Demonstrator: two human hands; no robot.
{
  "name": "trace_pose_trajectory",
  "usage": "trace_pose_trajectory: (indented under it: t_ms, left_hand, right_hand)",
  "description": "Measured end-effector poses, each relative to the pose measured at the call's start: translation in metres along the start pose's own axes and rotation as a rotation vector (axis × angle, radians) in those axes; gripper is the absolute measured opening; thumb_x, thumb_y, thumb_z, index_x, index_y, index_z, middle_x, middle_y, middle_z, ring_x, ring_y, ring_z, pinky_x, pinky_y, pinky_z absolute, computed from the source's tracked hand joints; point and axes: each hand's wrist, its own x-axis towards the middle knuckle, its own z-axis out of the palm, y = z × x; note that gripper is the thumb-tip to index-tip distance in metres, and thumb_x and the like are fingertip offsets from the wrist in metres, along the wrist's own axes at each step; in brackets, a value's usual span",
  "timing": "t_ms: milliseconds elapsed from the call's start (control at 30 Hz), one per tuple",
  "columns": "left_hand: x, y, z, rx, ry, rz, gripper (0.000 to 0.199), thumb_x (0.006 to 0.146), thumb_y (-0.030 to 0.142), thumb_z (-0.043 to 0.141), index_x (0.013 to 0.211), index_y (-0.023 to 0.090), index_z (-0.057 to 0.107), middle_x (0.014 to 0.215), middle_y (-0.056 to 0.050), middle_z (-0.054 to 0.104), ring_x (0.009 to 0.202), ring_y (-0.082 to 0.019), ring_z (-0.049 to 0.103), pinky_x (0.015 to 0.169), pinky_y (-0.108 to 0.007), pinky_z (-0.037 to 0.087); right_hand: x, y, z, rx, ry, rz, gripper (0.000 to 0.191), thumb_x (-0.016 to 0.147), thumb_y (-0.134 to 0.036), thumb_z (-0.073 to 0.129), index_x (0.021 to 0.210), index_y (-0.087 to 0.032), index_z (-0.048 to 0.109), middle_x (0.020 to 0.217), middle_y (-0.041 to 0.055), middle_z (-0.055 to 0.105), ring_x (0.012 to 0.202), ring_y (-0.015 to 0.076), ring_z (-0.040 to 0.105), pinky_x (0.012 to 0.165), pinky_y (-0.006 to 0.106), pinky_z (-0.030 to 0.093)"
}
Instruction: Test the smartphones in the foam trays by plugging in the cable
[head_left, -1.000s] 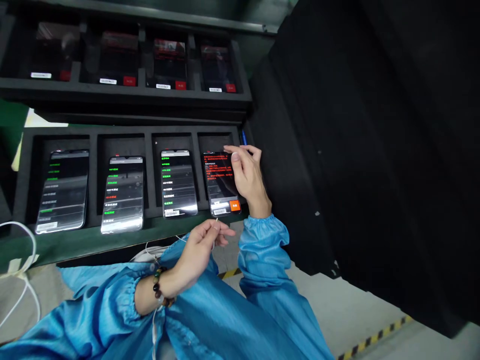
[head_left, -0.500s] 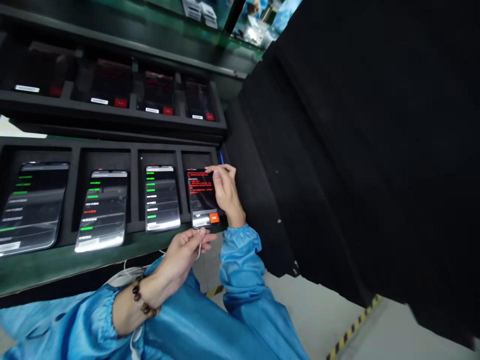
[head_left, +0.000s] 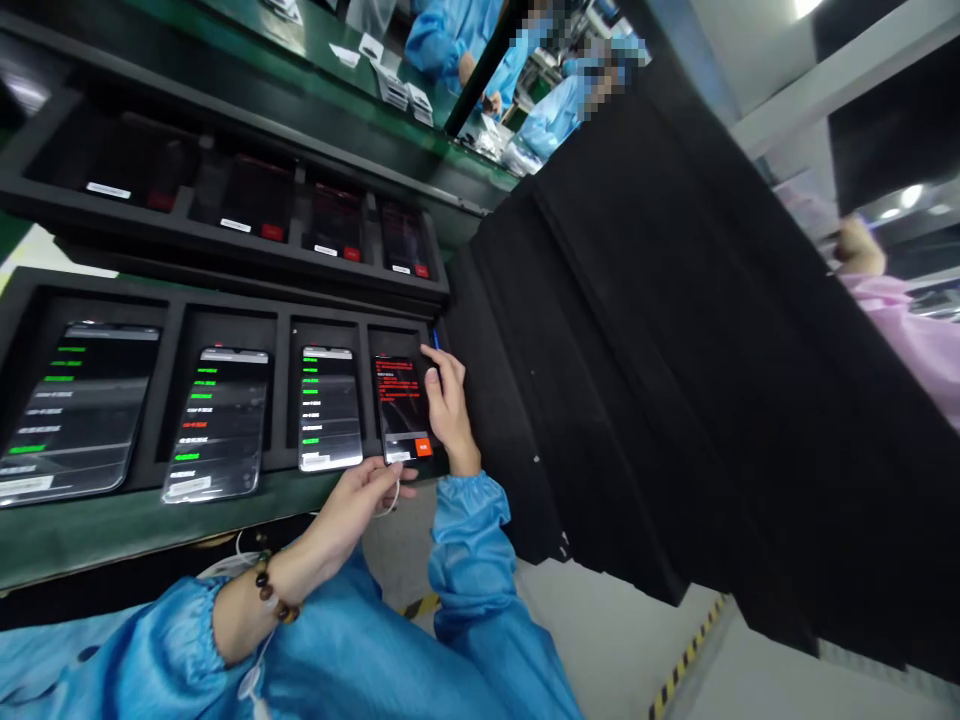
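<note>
My left hand (head_left: 369, 492) is closed at the bottom edge of the rightmost smartphone (head_left: 403, 410), thumb and fingers pinching a white cable (head_left: 395, 497) there. The cable's plug is hidden by the fingers. Red text and an orange-red button show on that phone's dark screen. Along its right edge lies my right hand (head_left: 450, 405), open, with the index finger stretched towards the upper corner and the thumb apart from it. To the left, three more phones, the nearest being a phone with green and white text lines (head_left: 330, 410), rest tilted in slots of a black foam tray (head_left: 281, 390).
A second black tray (head_left: 300, 258) behind holds several dim phones. On the right rises a black foam wall (head_left: 600, 350). The green bench edge (head_left: 90, 540) runs in front. White cards (head_left: 394, 88) lie on the back bench, where people in blue work. A pink-sleeved person (head_left: 911, 330) is at far right.
The view has turned, bringing more of the room in at the right. My right fingers have drawn back from the phone's top towards its right edge. My left hand keeps its pinch on the cable.
</note>
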Motion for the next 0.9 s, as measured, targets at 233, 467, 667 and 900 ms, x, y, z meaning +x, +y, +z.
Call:
trace_pose_trajectory:
  t_ms: [233, 467, 667, 900]
  left_hand:
    - [-0.004, 0.006, -0.013, 0.089, -0.167, 0.035, 0.071, 0.079, 0.066, 0.095, 0.127, 0.018, 0.072, 0.144, -0.02, 0.075, 0.12, -0.03, 0.075, 0.1, -0.037, 0.047]
    - [-0.005, 0.006, -0.015, 0.043, -0.196, 0.002, 0.059, 0.085, 0.061, 0.091, 0.12, 0.018, 0.071, 0.149, -0.023, 0.072, 0.13, -0.035, 0.073, 0.103, -0.039, 0.047]
    - [-0.004, 0.006, -0.017, 0.014, -0.2, -0.031, 0.058, 0.085, 0.057, 0.093, 0.125, 0.02, 0.073, 0.151, -0.022, 0.071, 0.132, -0.036, 0.073, 0.111, -0.043, 0.046]
    - [-0.006, 0.009, -0.016, 0.021, -0.192, -0.026, 0.058, 0.084, 0.062, 0.09, 0.118, 0.018, 0.073, 0.149, -0.022, 0.072, 0.133, -0.036, 0.071, 0.114, -0.044, 0.046]
  right_hand:
    - [-0.043, -0.001, -0.013, 0.162, -0.177, 0.132, 0.079, 0.105, -0.061, 0.072, 0.174, -0.034, 0.043, 0.184, 0.005, 0.039, 0.175, 0.0274, 0.029, 0.147, 0.054, 0.021]
    - [-0.042, -0.004, -0.018, 0.113, -0.272, 0.12, 0.092, 0.099, -0.064, 0.078, 0.177, -0.035, 0.039, 0.188, 0.0046, 0.03, 0.179, 0.0305, 0.016, 0.147, 0.057, 0.014]
    - [-0.044, -0.001, -0.017, 0.187, -0.27, 0.187, 0.079, 0.108, -0.064, 0.064, 0.177, -0.037, 0.038, 0.189, -0.0002, 0.029, 0.179, 0.0266, 0.015, 0.148, 0.056, 0.011]
    - [-0.045, -0.003, -0.014, 0.175, -0.235, 0.211, 0.07, 0.11, -0.061, 0.058, 0.175, -0.037, 0.044, 0.187, -0.0021, 0.034, 0.178, 0.0265, 0.017, 0.148, 0.058, 0.01]
